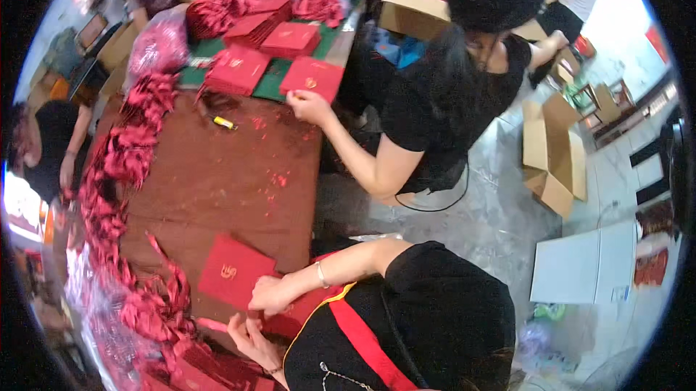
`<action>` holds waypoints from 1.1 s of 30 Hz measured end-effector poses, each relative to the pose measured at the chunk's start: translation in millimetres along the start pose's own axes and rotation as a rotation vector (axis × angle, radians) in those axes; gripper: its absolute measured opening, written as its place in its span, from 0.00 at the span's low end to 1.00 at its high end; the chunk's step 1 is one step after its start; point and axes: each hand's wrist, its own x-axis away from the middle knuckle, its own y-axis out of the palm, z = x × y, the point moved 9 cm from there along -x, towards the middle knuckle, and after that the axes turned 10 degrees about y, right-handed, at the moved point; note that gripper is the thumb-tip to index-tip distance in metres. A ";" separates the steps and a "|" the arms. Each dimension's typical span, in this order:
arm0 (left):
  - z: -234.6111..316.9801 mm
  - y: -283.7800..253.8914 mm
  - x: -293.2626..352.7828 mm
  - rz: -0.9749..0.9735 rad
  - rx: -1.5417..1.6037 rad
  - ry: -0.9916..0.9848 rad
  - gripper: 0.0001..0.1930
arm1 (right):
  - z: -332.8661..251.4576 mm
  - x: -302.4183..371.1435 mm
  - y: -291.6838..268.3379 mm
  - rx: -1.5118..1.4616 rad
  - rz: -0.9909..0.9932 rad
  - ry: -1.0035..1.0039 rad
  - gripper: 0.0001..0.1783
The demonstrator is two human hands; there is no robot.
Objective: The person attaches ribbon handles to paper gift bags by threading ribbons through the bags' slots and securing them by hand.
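Note:
A flat red square piece with a gold emblem (pixel 233 273), like a folded paper bag, lies on the brown table in front of me. My right hand (pixel 271 295) is closed at its near right corner, knuckles up; the fingertips are hidden. Closer to me, my left hand (pixel 254 340) has curled fingers, and a short red ribbon strip (pixel 212 324) sticks out from its fingertips. More red material (pixel 290 315) lies under and beside my hands, partly covered by my arm. A loose red ribbon (pixel 170 264) trails on the table to the left.
Heaped red ribbons (pixel 134 152) line the table's left edge. Stacks of red pieces (pixel 239 68) lie on a green mat at the far end. A co-worker's hand (pixel 310 107) touches one. A yellow marker-like object (pixel 225 123) lies mid-table. An open carton (pixel 554 155) stands on the floor.

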 end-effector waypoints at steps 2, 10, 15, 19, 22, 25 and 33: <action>-7.0 -0.7 -5.7 0.039 0.072 0.006 0.10 | -2.8 -1.2 0.3 0.035 -0.022 0.024 0.15; 0.0 15.3 -30.1 -0.206 -0.066 0.162 0.20 | -1.3 9.1 -15.5 -0.013 -0.020 0.066 0.13; -9.6 29.2 -27.2 -0.271 -0.003 -0.099 0.19 | 26.1 16.6 -21.8 -0.098 0.020 0.138 0.12; -18.9 45.2 -29.9 -0.354 0.118 -0.096 0.16 | 30.2 23.1 -32.0 -0.138 0.013 0.142 0.12; 11.1 43.6 -28.9 -0.268 -0.108 -0.014 0.16 | 28.4 19.2 -37.7 -0.173 0.029 0.107 0.12; -8.4 38.5 -37.7 -0.223 0.142 -0.017 0.14 | 24.9 7.7 -31.8 -0.099 0.009 0.091 0.12; 18.9 -11.5 8.6 0.002 -0.025 -0.107 0.10 | -8.8 8.8 -32.5 -0.191 -0.148 0.070 0.12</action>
